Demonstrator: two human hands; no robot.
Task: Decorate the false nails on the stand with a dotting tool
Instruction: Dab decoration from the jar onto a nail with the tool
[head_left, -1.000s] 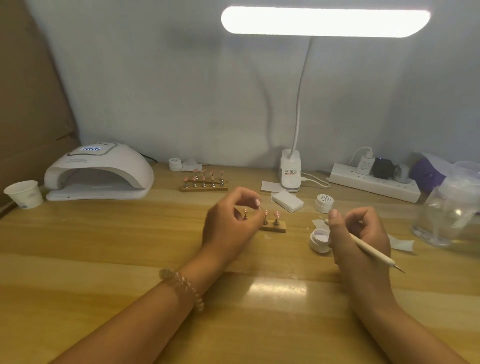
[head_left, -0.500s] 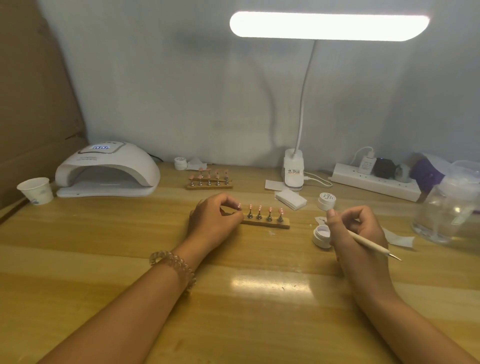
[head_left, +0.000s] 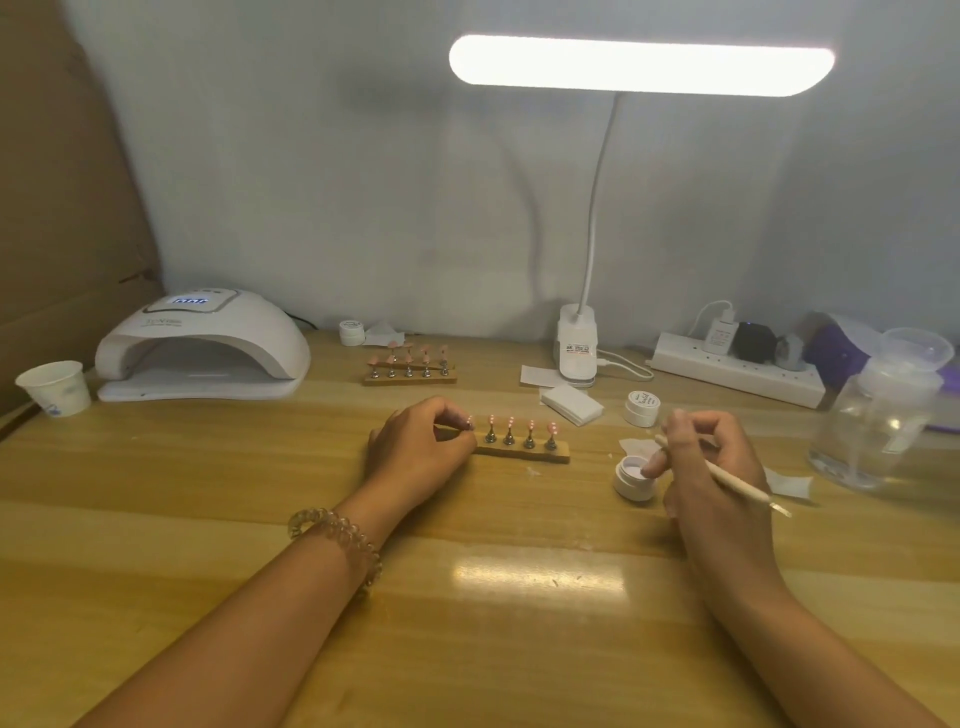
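Observation:
A wooden nail stand (head_left: 524, 451) lies mid-table with several pink false nails (head_left: 530, 427) on metal holders. My left hand (head_left: 418, 444) pinches the leftmost holder at the stand's left end. To the right, my right hand (head_left: 701, 462) grips a cream dotting tool (head_left: 737, 480), its metal tip pointing right and toward me. An open white gel jar (head_left: 635, 478) sits just left of that hand, my fingertip over its rim. Its lid (head_left: 642, 408) stands behind.
A second nail stand (head_left: 410, 368) sits further back. A white nail lamp (head_left: 202, 345) and a paper cup (head_left: 54, 387) are at the left. White pads (head_left: 571, 404), a desk lamp base (head_left: 576, 345), a power strip (head_left: 735, 369) and a clear jar (head_left: 878, 431) fill the back right.
My left hand has slid left from over the stand to its left end, uncovering the nails. My right hand has shifted toward the open jar.

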